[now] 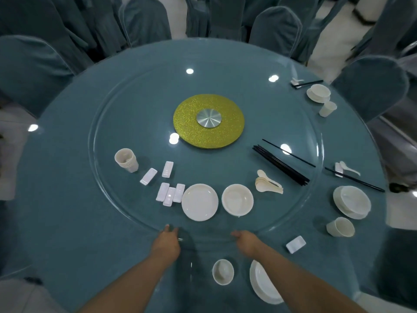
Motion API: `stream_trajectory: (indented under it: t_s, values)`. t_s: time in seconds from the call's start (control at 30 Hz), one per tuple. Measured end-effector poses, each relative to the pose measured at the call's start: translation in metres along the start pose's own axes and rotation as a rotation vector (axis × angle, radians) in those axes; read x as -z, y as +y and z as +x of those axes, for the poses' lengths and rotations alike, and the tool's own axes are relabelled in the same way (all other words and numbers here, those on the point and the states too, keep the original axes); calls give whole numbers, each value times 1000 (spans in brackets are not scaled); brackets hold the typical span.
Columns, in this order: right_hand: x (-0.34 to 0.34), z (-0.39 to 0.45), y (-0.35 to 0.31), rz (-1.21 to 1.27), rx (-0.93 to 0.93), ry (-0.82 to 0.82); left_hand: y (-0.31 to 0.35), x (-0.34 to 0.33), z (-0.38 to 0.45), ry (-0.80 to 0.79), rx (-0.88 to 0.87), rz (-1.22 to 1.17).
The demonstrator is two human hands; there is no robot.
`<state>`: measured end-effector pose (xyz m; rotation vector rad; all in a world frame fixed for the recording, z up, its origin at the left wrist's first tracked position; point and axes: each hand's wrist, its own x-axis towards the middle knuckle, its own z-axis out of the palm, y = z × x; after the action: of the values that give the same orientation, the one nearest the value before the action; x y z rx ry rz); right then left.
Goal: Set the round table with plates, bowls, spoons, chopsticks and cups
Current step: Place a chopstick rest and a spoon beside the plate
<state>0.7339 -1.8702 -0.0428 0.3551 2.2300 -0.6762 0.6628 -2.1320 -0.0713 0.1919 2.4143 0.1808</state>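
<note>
with both hands, the left hand and right hand, laid loosely open on the near rim of the glass turntable, the stacked cups at its left and spoons at its right could be toppled if it is spun sharply.

I see chairs in blue-grey covers ringing the far side, one behind the middle and another at right. On the glass turntable sits a glittery yellow-green disc with a brushed metal hub at its centre. Five white rests lie on the glass, three of them touching side by side. Another rest lies off the glass, on the blue cloth.
</note>
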Motion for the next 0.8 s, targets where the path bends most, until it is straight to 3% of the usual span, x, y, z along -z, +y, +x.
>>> stream_trajectory:
  t_s: [0.13,0.33,0.8]
  values:
    - [13,-6,27,25,-63,52,-4,7,2,-17,-6,19]
    - [23,0,43,182,-227,164,24,11,2,4,-193,-32]
    - [42,30,27,268,-279,470,87,1,12,-21,-374,-149]
